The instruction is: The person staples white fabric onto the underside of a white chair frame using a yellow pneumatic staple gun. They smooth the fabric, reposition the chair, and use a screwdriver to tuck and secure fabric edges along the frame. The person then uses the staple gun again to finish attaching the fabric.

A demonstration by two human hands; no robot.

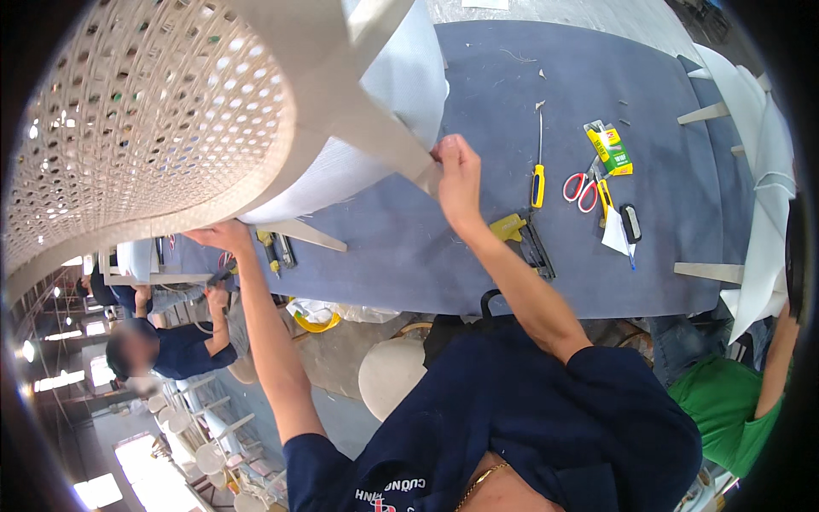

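A pale wooden chair (320, 81) with a woven cane back (162, 128) is tipped over at the upper left. White fabric (328, 175) covers its seat. My right hand (461, 179) is closed around the end of one chair leg (384, 136). Under the lower edge of the cane back, my left hand (223, 235) grips the frame, its fingers partly hidden behind the wood. Nearest to my right forearm on the dark table cover (478, 102) lies a staple gun (525, 241) with a yellowish body. Beyond it is a screwdriver (537, 183) with a yellow handle.
Red-handled scissors (582, 192), a yellow-green box (611, 150), a yellow cutter (605, 198), white paper (616, 232) and a black block (630, 224) lie to the right. Another tool (271, 249) is near my left forearm. People stand left (192, 350) and right (721, 401). A white-covered chair (742, 128) is far right.
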